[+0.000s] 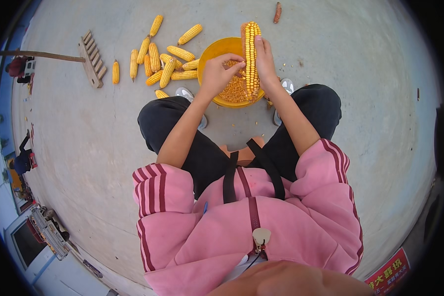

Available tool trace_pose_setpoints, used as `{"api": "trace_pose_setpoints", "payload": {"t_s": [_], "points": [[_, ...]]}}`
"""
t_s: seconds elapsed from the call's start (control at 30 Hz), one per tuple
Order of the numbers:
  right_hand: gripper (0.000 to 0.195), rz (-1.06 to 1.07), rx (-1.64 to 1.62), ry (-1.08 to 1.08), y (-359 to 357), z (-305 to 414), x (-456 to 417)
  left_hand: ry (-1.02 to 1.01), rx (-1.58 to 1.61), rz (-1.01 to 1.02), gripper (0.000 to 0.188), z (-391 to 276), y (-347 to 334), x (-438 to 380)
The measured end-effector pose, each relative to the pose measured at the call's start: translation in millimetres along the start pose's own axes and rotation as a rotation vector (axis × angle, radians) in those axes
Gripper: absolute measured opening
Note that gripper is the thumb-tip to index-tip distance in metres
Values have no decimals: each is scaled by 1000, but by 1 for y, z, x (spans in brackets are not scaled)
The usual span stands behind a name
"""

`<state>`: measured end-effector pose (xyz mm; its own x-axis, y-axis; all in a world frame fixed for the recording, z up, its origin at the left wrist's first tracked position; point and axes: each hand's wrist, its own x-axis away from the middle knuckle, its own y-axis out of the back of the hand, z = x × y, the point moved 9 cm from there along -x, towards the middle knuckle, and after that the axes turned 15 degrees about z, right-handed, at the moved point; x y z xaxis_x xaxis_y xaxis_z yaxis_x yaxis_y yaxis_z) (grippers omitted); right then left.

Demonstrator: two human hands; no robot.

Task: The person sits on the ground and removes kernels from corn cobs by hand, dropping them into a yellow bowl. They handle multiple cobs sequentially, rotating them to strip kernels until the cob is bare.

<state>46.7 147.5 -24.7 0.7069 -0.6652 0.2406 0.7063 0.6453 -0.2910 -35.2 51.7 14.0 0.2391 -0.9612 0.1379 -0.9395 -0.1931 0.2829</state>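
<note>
An ear of corn [251, 61] is held lengthwise above a yellow plastic tub [222, 46]. My right hand [265, 61] grips its right side, the thumb lying along the kernels. On the left edge, where a strip of bare cob shows, the fingertips of my left hand [222, 72] touch the kernels; whether they pinch a loose kernel is too small to tell. Loose corn kernels [232, 90] cover part of the tub's bottom. The tub stands on the concrete between my shoes.
Several whole ears of corn [166, 72] lie left of the tub. Farther left rests a wooden rake [90, 59] with a long handle. A stripped cob [277, 13] lies beyond the tub. Two people [21, 161] and a cart [48, 231] are at the far left.
</note>
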Motion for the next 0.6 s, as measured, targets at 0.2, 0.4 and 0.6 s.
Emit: {"api": "trace_pose_setpoints", "payload": {"t_s": [0.2,0.4,0.6], "points": [[52,-11,0,32,1,-1,-3,20,188,30,17,9,-2,-2],[52,-9,-15,30,2,-3,-3,48,266,51,16,11,-4,-2],[53,-32,6,10,10,1,-3,114,446,61,21,13,-1,4]]}}
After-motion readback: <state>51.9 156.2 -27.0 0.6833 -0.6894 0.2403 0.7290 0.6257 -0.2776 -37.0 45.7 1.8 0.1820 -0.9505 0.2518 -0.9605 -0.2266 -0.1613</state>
